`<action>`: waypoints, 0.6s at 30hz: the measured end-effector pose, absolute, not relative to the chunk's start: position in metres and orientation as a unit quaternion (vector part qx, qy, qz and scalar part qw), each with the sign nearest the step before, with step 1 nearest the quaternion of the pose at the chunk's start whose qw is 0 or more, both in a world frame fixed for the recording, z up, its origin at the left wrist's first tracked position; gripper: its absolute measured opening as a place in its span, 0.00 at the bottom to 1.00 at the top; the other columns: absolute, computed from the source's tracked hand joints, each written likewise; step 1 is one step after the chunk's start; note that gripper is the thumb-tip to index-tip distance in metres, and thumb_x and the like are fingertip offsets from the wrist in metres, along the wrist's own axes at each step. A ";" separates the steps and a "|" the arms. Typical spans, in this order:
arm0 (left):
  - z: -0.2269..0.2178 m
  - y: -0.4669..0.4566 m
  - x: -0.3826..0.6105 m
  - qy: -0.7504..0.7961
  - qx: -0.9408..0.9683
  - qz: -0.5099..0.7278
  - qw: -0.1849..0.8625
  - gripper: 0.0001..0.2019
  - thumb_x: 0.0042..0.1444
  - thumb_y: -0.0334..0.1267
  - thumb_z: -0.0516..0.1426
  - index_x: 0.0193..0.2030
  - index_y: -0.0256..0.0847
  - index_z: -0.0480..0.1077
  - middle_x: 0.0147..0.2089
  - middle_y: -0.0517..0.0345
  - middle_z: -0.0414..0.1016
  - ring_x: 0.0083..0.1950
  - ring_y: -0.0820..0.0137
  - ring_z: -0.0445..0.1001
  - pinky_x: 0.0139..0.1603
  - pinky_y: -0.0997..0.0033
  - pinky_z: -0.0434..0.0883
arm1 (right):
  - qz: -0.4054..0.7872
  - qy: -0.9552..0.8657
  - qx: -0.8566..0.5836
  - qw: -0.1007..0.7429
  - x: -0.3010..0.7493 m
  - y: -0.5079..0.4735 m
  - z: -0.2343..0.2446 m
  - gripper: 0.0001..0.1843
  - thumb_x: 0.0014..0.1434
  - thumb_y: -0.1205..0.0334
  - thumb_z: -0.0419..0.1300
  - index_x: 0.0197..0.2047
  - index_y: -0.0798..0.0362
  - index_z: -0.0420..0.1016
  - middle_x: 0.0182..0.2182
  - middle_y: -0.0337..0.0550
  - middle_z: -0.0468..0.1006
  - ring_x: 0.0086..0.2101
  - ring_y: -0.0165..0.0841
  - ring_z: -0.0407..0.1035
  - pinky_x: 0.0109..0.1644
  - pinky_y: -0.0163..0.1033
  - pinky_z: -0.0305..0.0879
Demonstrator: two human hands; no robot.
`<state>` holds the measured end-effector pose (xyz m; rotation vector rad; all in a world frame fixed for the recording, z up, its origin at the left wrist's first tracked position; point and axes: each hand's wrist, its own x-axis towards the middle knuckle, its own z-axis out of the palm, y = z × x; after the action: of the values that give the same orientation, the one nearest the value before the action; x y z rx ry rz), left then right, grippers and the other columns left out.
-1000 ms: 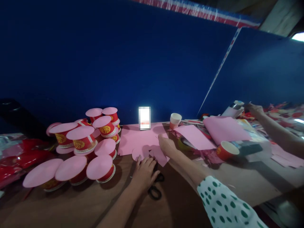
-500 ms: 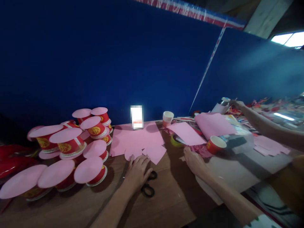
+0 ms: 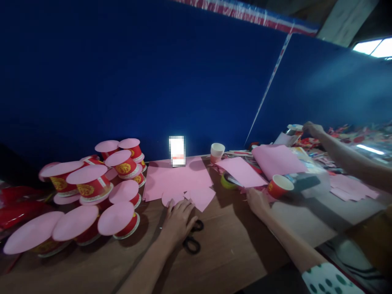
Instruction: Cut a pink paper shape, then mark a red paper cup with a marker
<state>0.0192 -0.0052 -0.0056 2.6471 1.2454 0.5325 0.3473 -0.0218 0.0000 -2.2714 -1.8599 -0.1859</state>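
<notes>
My left hand (image 3: 178, 217) is hiding the blades of the scissors (image 3: 192, 237). My right hand (image 3: 259, 205) is showing blurred against pink scraps (image 3: 243, 190); whether it is gripping any, I'm failing to tell. Right edge is cutting off a co-worker's arm (image 3: 349, 150). Pixelation is masking a bright upright panel (image 3: 177, 151).

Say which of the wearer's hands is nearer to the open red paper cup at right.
Right. The right hand is just left of the red paper cup; the left hand is farther left, fingertips at the cut pink paper.
</notes>
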 end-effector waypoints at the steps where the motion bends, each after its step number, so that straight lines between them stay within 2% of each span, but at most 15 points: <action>1: -0.005 -0.005 0.019 0.417 0.887 0.179 0.086 0.18 0.58 0.44 0.48 0.54 0.46 0.64 0.57 0.51 0.66 0.59 0.62 0.61 0.62 0.45 0.45 | -0.065 -0.608 -0.786 0.092 0.346 -0.020 0.000 0.15 0.61 0.59 0.54 0.49 0.57 0.66 0.46 0.47 0.70 0.41 0.36 0.69 0.43 0.46 0.68; 4: -0.004 -0.006 0.019 0.418 0.886 0.175 0.095 0.18 0.59 0.44 0.48 0.54 0.45 0.63 0.58 0.51 0.66 0.59 0.62 0.61 0.62 0.45 0.45 | -0.082 -0.559 -0.822 0.074 0.339 -0.020 0.000 0.18 0.62 0.58 0.50 0.38 0.66 0.72 0.33 0.57 0.75 0.35 0.42 0.71 0.37 0.47 0.67; 6: -0.002 -0.006 0.019 0.418 0.886 0.175 0.101 0.17 0.59 0.43 0.47 0.54 0.45 0.64 0.57 0.52 0.66 0.59 0.62 0.61 0.62 0.45 0.46 | -0.094 -0.569 -0.814 0.078 0.334 -0.021 0.001 0.20 0.62 0.57 0.49 0.33 0.66 0.72 0.30 0.62 0.75 0.36 0.46 0.70 0.38 0.48 0.65; 10: -0.003 -0.006 0.018 0.420 0.884 0.184 0.089 0.18 0.59 0.44 0.47 0.54 0.44 0.64 0.58 0.50 0.66 0.59 0.61 0.61 0.62 0.46 0.47 | -0.095 -0.625 -0.768 0.101 0.332 -0.026 0.004 0.13 0.59 0.65 0.48 0.35 0.61 0.73 0.34 0.57 0.76 0.40 0.42 0.69 0.43 0.44 0.63; 13: -0.003 -0.005 0.018 0.420 0.884 0.188 0.082 0.19 0.59 0.44 0.47 0.55 0.44 0.64 0.59 0.50 0.64 0.59 0.61 0.60 0.62 0.46 0.49 | -0.087 -0.654 -0.741 0.127 0.336 -0.031 0.005 0.15 0.57 0.72 0.45 0.39 0.60 0.72 0.35 0.52 0.76 0.38 0.38 0.69 0.41 0.40 0.64; 18: 0.000 -0.006 0.018 0.420 0.883 0.186 0.096 0.18 0.59 0.44 0.46 0.53 0.43 0.65 0.57 0.49 0.65 0.58 0.62 0.61 0.62 0.46 0.48 | -0.092 -0.701 -0.690 0.154 0.337 -0.046 0.006 0.17 0.58 0.72 0.46 0.44 0.56 0.73 0.42 0.49 0.75 0.42 0.37 0.67 0.48 0.41 0.62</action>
<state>0.0183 -0.0061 -0.0001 2.6171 1.2448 0.5509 0.3367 -0.0463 0.0061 -1.9787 -2.0107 -0.2628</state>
